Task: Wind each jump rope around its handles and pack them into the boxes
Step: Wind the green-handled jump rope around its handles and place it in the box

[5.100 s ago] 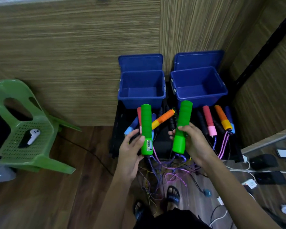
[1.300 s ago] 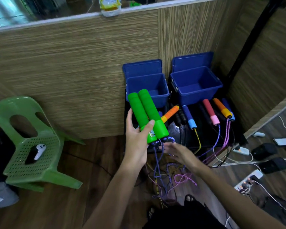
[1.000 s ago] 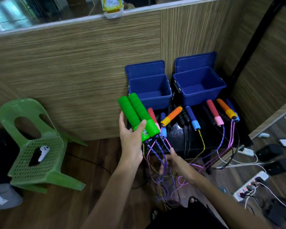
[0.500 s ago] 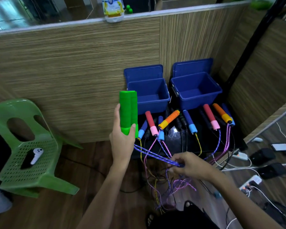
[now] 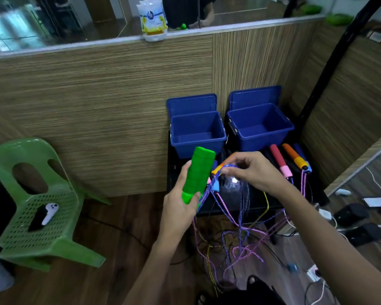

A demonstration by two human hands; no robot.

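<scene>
My left hand (image 5: 180,208) grips the two green jump-rope handles (image 5: 198,172) held together and upright. Its blue-purple rope (image 5: 209,188) runs from the handles' lower end up to my right hand (image 5: 249,170), which pinches the rope beside the handles' upper part. Two blue boxes stand open against the wall, the left box (image 5: 197,137) and the right box (image 5: 259,128), both with nothing inside. Other ropes' handles lie on the black table (image 5: 235,201): a red-pink one (image 5: 279,160) and an orange one (image 5: 294,156). Their ropes hang in a tangle (image 5: 240,241) to the floor.
A green plastic chair (image 5: 35,208) at the left carries a white controller (image 5: 50,212). Cables, phones and a power strip (image 5: 315,271) lie on the floor at the right. A wood-grain partition stands behind, with a packet (image 5: 152,18) on its ledge.
My right hand has lifted the rope from below the table edge up beside the handles' top. My left hand keeps both green handles together, tilted slightly right.
</scene>
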